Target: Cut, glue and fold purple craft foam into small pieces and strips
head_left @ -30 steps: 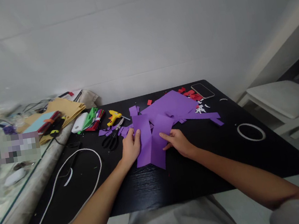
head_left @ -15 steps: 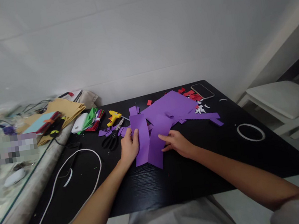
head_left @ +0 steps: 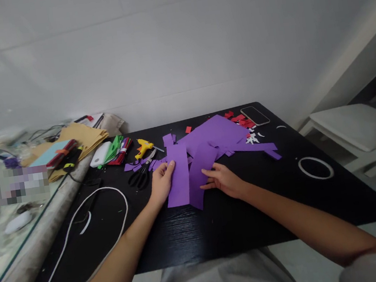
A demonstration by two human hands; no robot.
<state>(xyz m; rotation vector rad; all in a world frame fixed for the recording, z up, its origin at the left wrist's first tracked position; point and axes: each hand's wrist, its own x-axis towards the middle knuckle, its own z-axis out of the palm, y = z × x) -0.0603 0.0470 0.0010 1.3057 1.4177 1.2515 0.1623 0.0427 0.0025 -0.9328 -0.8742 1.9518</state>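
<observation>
My left hand [head_left: 161, 183] is closed on the outer edge of a purple paper strip [head_left: 179, 176], with its thumb on the near face. A second purple paper strip [head_left: 202, 162] stands tilted beside it, gripped at its right edge by my right hand [head_left: 224, 180]. The two strips overlap along their inner edges; whether they are joined I cannot tell. A large purple sheet [head_left: 219, 129] lies behind them on the black table [head_left: 173, 236]. Black-handled scissors [head_left: 140, 178] and purple scraps [head_left: 168, 139] are left of the strips.
A yellow glue gun [head_left: 144, 147] and bundled coloured paper [head_left: 115, 150] lie at the back left. Red scraps [head_left: 241, 118], a phone [head_left: 255, 115] and a white ring [head_left: 316, 168] are on the right. A white cable [head_left: 125, 201] loops at the left.
The left strip has turned to face me more and slid slightly right over the other strip, hiding more of it. Both hands keep their hold.
</observation>
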